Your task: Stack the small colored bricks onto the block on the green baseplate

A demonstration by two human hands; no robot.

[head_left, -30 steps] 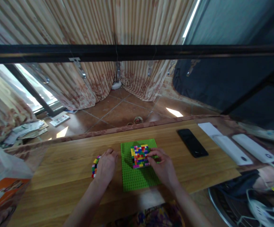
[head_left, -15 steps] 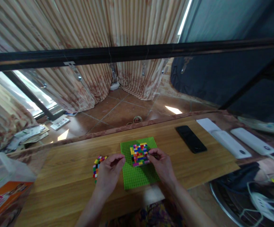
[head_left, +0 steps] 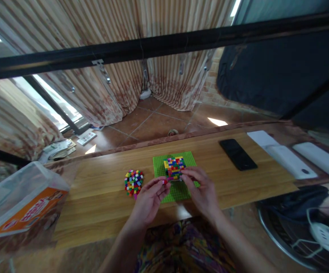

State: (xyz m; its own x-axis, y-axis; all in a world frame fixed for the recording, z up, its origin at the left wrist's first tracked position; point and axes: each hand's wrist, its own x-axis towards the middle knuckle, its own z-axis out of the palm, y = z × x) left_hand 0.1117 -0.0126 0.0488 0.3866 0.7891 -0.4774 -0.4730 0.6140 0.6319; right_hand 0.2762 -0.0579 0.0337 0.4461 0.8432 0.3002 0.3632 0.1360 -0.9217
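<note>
A small red brick (head_left: 164, 182) sits between the fingertips of my left hand (head_left: 150, 199), which is closed in a pinch in front of the block's lower left corner. My right hand (head_left: 202, 189) is closed at the lower right edge of a multicoloured block of toy bricks (head_left: 175, 167), thumb and fingertips touching it. That block stands on a green studded baseplate (head_left: 158, 161), whose near right part is covered by my right hand. To the left of my left hand, a round pile of loose small bricks (head_left: 134, 182) lies on the wooden table (head_left: 102, 197).
A black phone (head_left: 238, 154) lies right of the baseplate. Farther right are white devices (head_left: 292, 161) and a sheet of paper (head_left: 259, 137). A clear plastic tub (head_left: 25, 204) with an orange label stands at the left end. A dark metal bar (head_left: 164, 44) crosses beyond the table.
My left hand has moved right, off the loose pile and closer to the block, and the red brick now shows in its fingers. My right hand stays at the block's right edge. The view has shifted.
</note>
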